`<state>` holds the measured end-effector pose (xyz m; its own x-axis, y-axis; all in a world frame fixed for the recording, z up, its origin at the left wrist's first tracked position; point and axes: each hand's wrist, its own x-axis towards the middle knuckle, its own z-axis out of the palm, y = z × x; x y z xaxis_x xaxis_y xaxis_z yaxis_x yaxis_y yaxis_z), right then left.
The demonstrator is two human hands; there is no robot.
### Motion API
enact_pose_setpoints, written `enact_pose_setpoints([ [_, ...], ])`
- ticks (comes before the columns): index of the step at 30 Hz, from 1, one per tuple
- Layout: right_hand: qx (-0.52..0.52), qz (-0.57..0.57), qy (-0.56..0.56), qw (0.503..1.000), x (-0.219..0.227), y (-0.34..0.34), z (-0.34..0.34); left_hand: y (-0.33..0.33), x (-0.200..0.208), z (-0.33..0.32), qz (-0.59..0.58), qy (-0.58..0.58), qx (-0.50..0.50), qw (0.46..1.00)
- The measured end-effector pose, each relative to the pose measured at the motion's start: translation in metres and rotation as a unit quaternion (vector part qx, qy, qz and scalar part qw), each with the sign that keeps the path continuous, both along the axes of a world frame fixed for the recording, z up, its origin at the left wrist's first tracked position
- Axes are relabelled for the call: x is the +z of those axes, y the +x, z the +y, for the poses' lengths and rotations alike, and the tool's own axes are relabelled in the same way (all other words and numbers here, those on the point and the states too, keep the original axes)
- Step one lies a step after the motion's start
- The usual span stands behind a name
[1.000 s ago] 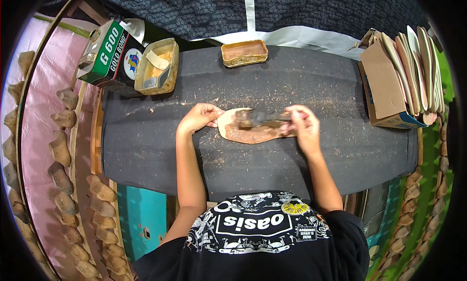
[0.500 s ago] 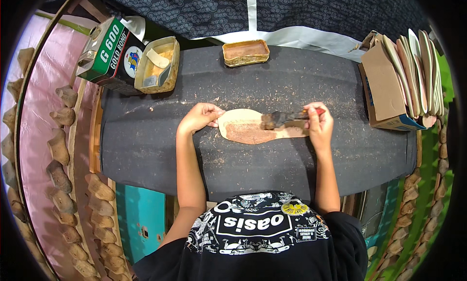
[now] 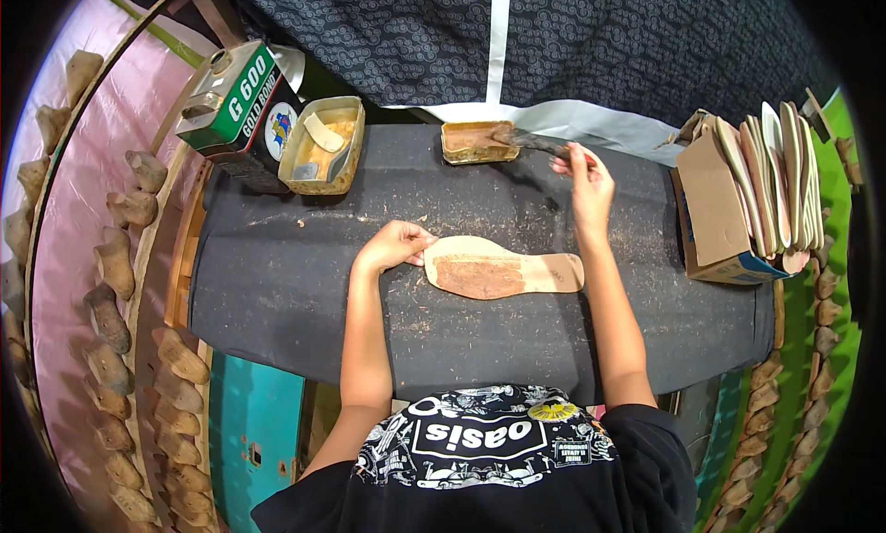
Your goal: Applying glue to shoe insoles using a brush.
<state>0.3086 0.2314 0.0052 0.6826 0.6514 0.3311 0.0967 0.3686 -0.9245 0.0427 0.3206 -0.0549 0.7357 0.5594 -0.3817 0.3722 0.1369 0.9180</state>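
Note:
A tan insole lies flat on the dark tabletop, its wide end at the left. Its middle has a darker, wet-looking brown patch. My left hand pinches the insole's left tip. Up and to the right, my right hand is closed on the handle of a dark brush. The brush's bristle end reaches into a small yellowish rectangular tub at the table's far side, which holds something brownish.
At the far left stand a green and black metal can and a larger tub with spreaders in it. A cardboard box of upright soles sits at right. Shavings speckle the dark cloth. Wooden shoe lasts line both sides.
My right hand has lifted the brush off the insole and carried it away to the far tub. The left hand still pinches the insole's tip. The whole view has shifted slightly.

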Motion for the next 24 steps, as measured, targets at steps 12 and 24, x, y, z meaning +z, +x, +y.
enact_pose_setpoints([
  [12, -0.056, -0.071, -0.062, 0.994, -0.021, -0.011, 0.047, -0.001, -0.006, 0.004, -0.004, -0.012, -0.01, 1.0],
  [24, -0.045, -0.025, 0.041, 0.998, -0.006, -0.017, 0.001, 0.001, -0.002, 0.002, -0.003, -0.02, -0.001, 1.0],
])
